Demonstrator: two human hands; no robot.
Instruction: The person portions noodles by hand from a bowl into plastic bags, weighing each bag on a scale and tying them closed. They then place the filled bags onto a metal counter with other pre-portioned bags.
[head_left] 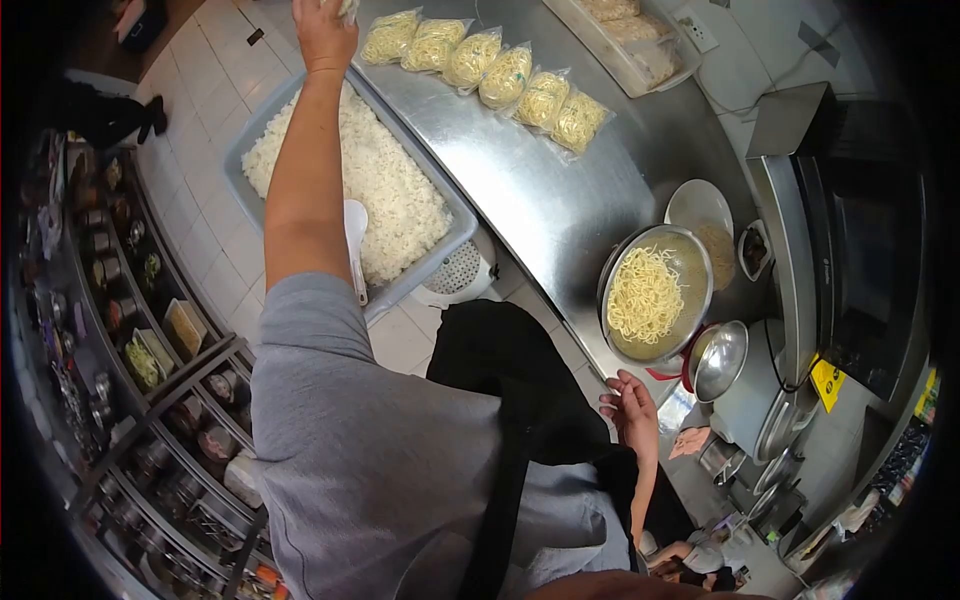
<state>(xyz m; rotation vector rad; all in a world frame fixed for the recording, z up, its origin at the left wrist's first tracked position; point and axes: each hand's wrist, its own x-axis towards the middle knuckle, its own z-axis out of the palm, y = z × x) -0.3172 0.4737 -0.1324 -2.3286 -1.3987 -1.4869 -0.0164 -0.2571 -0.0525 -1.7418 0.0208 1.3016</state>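
My left hand (322, 35) is stretched to the top edge, its fingers closed on a clear plastic bag (348, 9) with pale contents, partly cut off by the frame. Beside it, a row of several bagged noodle portions (503, 76) lies on the steel counter (500, 150). My right hand (630, 404) is at the counter's near edge, loosely curled with its fingers apart and nothing visible in it. Just above it, a metal strainer bowl (692, 275) holds loose yellow noodles (645, 297).
A grey tub (462, 222) of white rice (390, 200) with a white paddle (355, 235) is under my left arm. Metal bowls (720, 360) stand right of the strainer. A plastic bin (675, 75) is at the top right. Ingredient shelves line the left; people's legs show top left.
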